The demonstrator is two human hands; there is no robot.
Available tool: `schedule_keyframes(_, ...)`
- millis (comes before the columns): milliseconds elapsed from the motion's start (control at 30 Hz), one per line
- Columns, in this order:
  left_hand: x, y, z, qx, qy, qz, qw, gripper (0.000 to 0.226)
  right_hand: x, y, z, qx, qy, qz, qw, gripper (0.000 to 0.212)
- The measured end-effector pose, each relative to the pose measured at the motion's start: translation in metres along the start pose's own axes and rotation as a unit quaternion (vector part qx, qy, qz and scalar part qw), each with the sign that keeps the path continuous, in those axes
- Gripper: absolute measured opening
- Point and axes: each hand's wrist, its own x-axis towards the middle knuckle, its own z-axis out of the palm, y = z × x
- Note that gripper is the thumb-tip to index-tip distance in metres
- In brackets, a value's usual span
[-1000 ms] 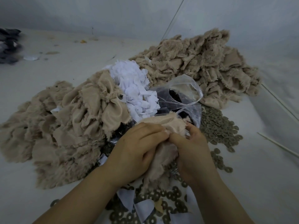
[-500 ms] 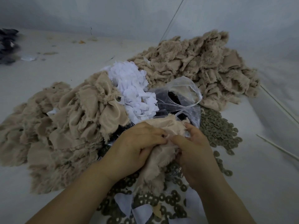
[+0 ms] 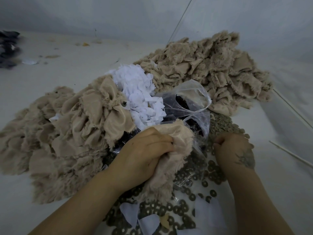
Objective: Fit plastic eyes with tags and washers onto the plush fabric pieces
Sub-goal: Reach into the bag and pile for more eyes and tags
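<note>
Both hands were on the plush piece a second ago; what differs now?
The right hand let go of the plush piece and moved right, over the washers, fingers curled; whether it holds one is unclear. The left hand still grips the piece. Piles and bag unchanged.

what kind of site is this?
Probably a plush-toy assembly workbench: heaps of beige plush fabric pieces, loose washers scattered about, and a pile of white tags on a pale table.

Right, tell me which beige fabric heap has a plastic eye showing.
The left heap, beside the left hand: a dark eye sits near its top. The far right heap shows none.
</note>
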Motion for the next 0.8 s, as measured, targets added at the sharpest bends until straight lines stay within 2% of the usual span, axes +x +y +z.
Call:
schedule_keyframes(100, 0.000, -0.001, 0.001, 0.006, -0.005, 0.003, 1.000, 0.025, 0.005, -0.001, -0.003, 0.008, -0.019, -0.008, 1.000, 0.015)
schedule_keyframes(233, -0.002, 0.000, 0.000, 0.003, -0.004, 0.006, 1.000, 0.029, -0.010, -0.001, 0.001, 0.075, 0.171, -0.070, 0.980, 0.010)
schedule_keyframes(367, -0.002, -0.001, 0.001, 0.008, -0.001, 0.006, 1.000, 0.026, -0.017, -0.009, 0.001, 0.156, 0.216, -0.082, 0.960, 0.023)
schedule_keyframes(467, -0.003, 0.000, 0.001, 0.008, 0.002, 0.011, 1.000, 0.027, -0.021, -0.008, 0.001, 0.175, 0.206, -0.088, 0.959, 0.024)
schedule_keyframes(600, -0.003, -0.001, 0.002, 0.020, 0.008, 0.014, 1.000, 0.027, -0.034, -0.019, -0.009, 0.288, 0.181, -0.140, 0.930, 0.018)
schedule_keyframes(733, -0.004, -0.001, 0.002, 0.031, 0.007, 0.015, 0.999, 0.025, -0.059, -0.039, -0.019, 0.417, 0.073, -0.218, 0.879, 0.011)
schedule_keyframes(800, -0.003, 0.000, 0.001, 0.041, 0.008, 0.020, 0.999, 0.024, -0.068, -0.047, -0.023, 0.479, -0.018, -0.246, 0.843, 0.011)
